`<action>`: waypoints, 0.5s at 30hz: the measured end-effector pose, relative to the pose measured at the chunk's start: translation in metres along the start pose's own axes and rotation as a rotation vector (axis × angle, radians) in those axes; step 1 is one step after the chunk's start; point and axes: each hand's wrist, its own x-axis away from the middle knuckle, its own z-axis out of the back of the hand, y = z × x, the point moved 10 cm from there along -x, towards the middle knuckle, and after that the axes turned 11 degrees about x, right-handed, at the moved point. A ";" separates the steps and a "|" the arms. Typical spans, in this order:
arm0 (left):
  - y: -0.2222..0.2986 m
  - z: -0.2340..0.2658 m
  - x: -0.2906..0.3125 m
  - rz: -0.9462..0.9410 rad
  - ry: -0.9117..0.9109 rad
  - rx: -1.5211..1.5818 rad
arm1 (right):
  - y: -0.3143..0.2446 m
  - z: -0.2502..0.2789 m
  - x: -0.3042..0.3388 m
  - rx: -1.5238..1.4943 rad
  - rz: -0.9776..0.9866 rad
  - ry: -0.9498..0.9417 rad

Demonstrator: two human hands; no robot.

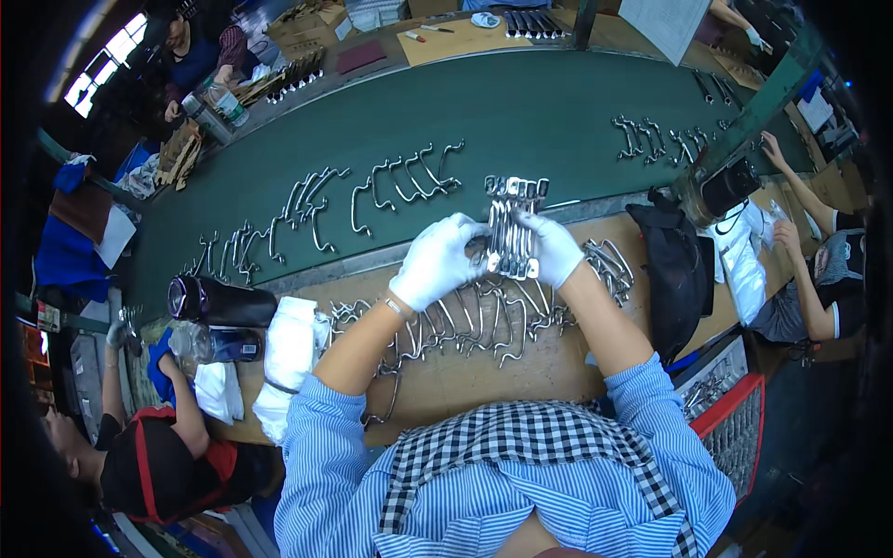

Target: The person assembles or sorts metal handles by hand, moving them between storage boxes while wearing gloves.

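A neat stack of shiny curved ring-end wrenches (pixel 510 232) is upright between my two white-gloved hands, above the front edge of the green belt. My left hand (pixel 440 260) grips the stack's left side, its thumb and fingers closed there. From the right, my right hand (pixel 554 249) closes around the other side. Beneath my arms, a row of loose curved wrenches (pixel 474 321) lies on the brown work surface (pixel 484 381). More wrenches (pixel 609 270) are heaped just right of my right hand.
Curved wrenches (pixel 400 181) lie in rows along the green belt (pixel 521 112). A dark flask (pixel 219 302), plastic bottle (pixel 214 344) and white bag (pixel 288 363) stand left; a black bag (pixel 670 274) is right. A red-rimmed crate (pixel 735 432) sits lower right. Several co-workers are around.
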 end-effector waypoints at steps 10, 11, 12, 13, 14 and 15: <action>-0.065 -0.021 -0.059 0.170 0.144 0.215 | -0.153 0.126 -0.086 0.465 0.141 0.272; -0.073 -0.004 -0.048 0.161 0.205 0.118 | -0.165 0.135 -0.089 0.519 0.147 0.391; -0.085 0.008 -0.042 0.226 0.250 0.135 | -0.188 0.146 -0.090 0.594 0.197 0.366; -0.102 0.026 -0.031 0.281 0.319 0.072 | -0.203 0.154 -0.093 0.604 0.252 0.405; -0.123 0.050 -0.012 0.315 0.403 -0.034 | -0.208 0.157 -0.101 0.563 0.254 0.431; -0.136 0.071 0.000 0.334 0.479 -0.127 | -0.222 0.168 -0.102 0.584 0.290 0.457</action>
